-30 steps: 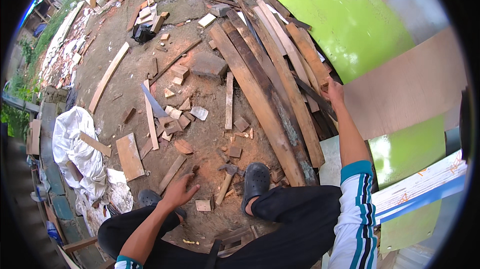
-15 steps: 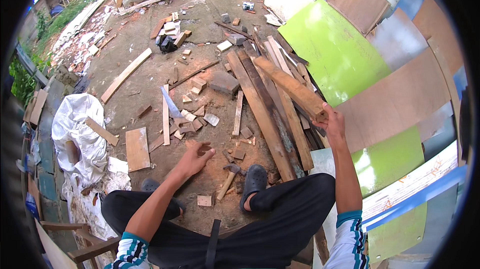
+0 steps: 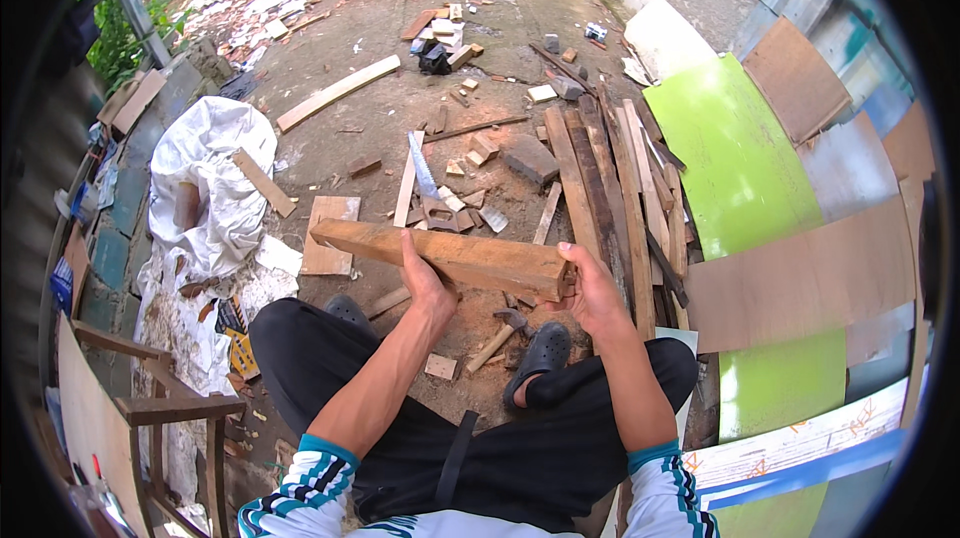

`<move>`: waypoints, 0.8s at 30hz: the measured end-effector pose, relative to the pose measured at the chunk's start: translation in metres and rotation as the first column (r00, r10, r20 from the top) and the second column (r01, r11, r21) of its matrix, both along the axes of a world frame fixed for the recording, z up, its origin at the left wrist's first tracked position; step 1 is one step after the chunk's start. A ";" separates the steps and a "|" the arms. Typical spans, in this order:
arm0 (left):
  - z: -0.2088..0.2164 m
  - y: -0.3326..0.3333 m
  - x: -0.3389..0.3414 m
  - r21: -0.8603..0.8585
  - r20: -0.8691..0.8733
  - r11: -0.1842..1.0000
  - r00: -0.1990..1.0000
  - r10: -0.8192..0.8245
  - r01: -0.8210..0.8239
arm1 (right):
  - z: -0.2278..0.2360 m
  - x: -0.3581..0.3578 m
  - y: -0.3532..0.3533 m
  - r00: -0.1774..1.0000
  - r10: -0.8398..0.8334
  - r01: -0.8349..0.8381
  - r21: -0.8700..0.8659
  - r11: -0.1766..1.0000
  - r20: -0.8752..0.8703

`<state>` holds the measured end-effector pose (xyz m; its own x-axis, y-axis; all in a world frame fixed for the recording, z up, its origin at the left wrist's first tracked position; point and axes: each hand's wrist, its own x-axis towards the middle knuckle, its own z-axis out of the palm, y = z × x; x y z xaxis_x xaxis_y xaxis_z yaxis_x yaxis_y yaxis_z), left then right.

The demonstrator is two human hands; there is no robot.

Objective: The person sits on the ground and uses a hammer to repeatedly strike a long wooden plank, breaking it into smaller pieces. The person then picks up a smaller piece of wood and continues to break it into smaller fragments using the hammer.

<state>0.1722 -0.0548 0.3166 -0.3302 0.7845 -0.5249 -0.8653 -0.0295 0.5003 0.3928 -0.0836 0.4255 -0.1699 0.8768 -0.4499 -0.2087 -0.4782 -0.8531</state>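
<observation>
A thick brown wooden beam [image 3: 470, 256] lies crosswise in front of me, above the ground, its left end a little farther away. My right hand [image 3: 592, 290] grips its right end, thumb on top. Under and against the beam's middle is my left hand [image 3: 428, 283], thumb up along the near side; its other fingers are hidden. Beyond the beam, a handsaw [image 3: 424, 178] rests among small wood offcuts. A hammer [image 3: 497, 338] with a wooden handle lies on the ground between my feet, close to my right shoe [image 3: 546, 353].
Long timber pieces [image 3: 575, 178] are stacked at the right, beside green and brown sheets [image 3: 735, 153]. At the left lie a white sack [image 3: 212, 163] and a wooden frame [image 3: 180, 406]. A plank [image 3: 340, 93] and a dark block [image 3: 530, 158] rest farther off.
The beam has swung from over the timber stack at the right to across my front, carried by my right hand. My left hand, empty before, now supports its middle. The view has shifted left.
</observation>
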 end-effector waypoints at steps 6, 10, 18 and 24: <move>0.020 0.004 -0.028 -0.206 -0.043 0.963 0.985 0.169 -0.174 | -0.016 -0.017 0.015 0.987 0.147 -0.137 -0.135 0.981 0.067; 0.016 -0.004 -0.046 -0.124 -0.075 0.983 0.989 0.124 -0.133 | -0.024 -0.021 0.019 0.973 0.229 -0.227 -0.108 0.968 0.011; -0.019 -0.015 -0.078 -0.331 -0.228 0.919 0.964 0.140 -0.212 | -0.049 -0.034 0.025 0.929 0.264 -0.310 0.156 0.938 0.260; -0.086 -0.019 -0.107 -0.531 -0.392 0.753 0.900 0.190 -0.390 | -0.087 -0.064 0.023 0.806 0.338 -0.464 0.163 0.871 0.486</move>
